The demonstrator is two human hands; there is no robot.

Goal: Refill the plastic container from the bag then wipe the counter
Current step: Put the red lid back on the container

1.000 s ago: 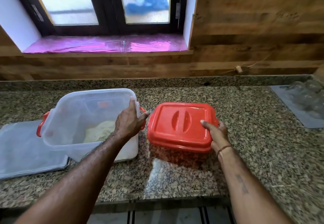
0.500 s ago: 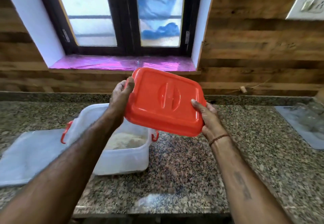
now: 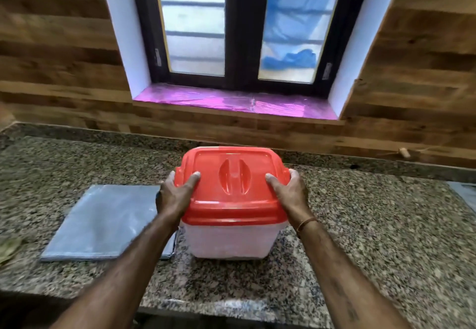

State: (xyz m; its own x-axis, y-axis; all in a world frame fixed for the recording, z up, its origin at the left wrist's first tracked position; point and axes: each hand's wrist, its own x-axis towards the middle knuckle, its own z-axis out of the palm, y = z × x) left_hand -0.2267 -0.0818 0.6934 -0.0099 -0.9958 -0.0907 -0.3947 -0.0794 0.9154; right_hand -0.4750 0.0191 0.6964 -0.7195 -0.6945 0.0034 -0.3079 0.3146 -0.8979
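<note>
A translucent plastic container [image 3: 229,239] stands on the granite counter [image 3: 373,238] in the middle of the view. Its red lid [image 3: 231,189] sits on top of it. My left hand [image 3: 175,194] grips the lid's left edge, thumb on top and fingers down the side. On the opposite edge my right hand [image 3: 289,192] holds the lid the same way. The contents are hidden by the lid. A flat, grey-clear plastic bag [image 3: 103,223] lies on the counter just left of the container.
A wood-panelled wall and a window with a pink-covered sill [image 3: 231,103] rise behind the counter. Another plastic sheet [image 3: 466,192] shows at the right edge. The counter's front edge [image 3: 219,308] runs below my forearms.
The red lid went from the counter, up into both hands, and now sits on the container. My left hand left the container's rim and took the lid's left edge.
</note>
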